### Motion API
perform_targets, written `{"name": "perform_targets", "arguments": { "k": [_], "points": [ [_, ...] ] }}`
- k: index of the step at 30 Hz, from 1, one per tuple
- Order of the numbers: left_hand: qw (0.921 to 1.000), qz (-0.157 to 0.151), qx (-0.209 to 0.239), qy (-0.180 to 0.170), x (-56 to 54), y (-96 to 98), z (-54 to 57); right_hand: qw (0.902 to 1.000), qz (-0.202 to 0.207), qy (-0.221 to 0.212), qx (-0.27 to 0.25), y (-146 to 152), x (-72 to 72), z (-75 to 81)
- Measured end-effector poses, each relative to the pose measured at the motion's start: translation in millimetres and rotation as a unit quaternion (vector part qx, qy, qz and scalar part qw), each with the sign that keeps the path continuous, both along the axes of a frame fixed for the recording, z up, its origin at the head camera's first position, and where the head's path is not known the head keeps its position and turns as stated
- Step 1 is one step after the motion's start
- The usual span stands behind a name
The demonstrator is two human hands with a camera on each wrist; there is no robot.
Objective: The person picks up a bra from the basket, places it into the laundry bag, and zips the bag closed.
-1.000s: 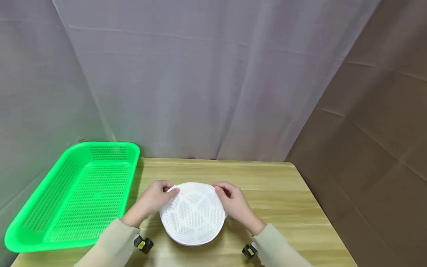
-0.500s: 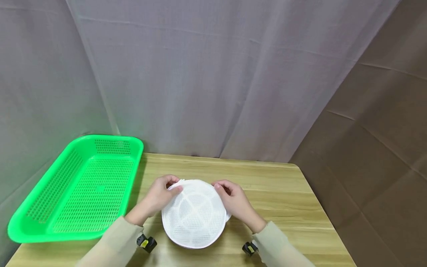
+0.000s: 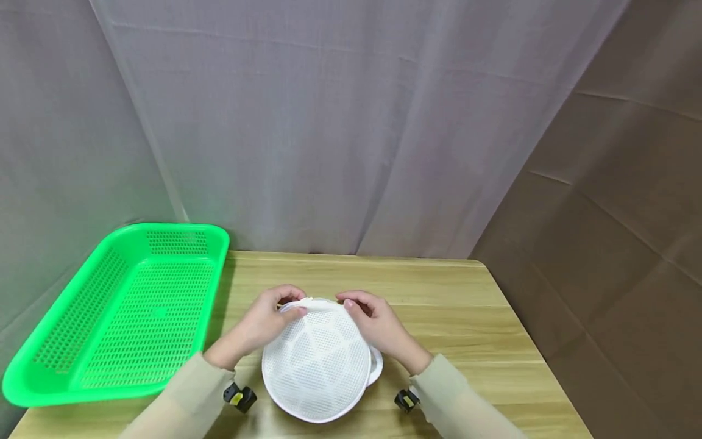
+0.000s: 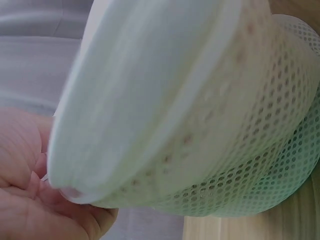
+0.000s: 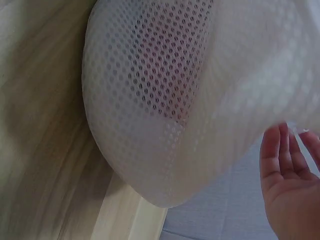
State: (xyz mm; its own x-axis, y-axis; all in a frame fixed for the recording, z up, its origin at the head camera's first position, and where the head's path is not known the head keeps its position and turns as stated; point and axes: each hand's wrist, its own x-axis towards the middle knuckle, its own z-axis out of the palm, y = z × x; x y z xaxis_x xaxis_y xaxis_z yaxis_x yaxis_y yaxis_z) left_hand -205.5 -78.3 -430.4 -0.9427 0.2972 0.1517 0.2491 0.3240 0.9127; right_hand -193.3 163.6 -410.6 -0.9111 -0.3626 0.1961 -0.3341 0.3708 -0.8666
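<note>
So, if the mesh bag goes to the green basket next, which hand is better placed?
Probably the left hand: it pinches the mesh bag and is nearer the green basket than the right hand.

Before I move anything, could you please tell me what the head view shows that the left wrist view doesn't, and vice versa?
Only the head view: the green plastic basket, the right grip and the light sleeves.
Only the left wrist view: the palm side of the left grip.
Both: the white mesh bag, left grip, wooden table and grey cloth.
</note>
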Motion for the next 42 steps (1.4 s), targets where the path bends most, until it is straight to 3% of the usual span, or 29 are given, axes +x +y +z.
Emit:
{"name": "perform_targets", "arguments": {
  "k": [4, 11, 18, 25, 29, 42],
  "points": [
    [0.9998, 0.002, -0.001, 0.018, -1.5, 0.6, 0.9, 0.9996, 0.024, -0.012, -0.003, 0, 1.2, 3.3],
    [0.9992, 0.016, 0.007, 0.036, -3.7, 3.1, 1.4, 0.9992, 0.027, -0.019, 0.023, 1, 2.0, 5.6],
    [0.9993, 0.03, 0.008, 0.022, -2.3, 3.0, -0.1, 0.9994, -0.002, -0.012, 0.032, 7, -14.5, -28.4],
    [0.9988, 0.044, 0.021, 0.007, 0.5, 0.6, -0.2, 0.9947, -0.053, 0.071, 0.052, 7, -15.2, -33.1],
    [0.9985, 0.046, 0.029, 0.004, 2.0, -0.2, -1.4, 0.9901, -0.061, 0.11, 0.062, 6, -13.8, -31.8],
    [0.9946, 0.07, 0.061, -0.046, 5.7, -2.5, -10.2, 0.987, -0.074, 0.113, 0.088, 11, -9.9, -36.6]
  ]
}}
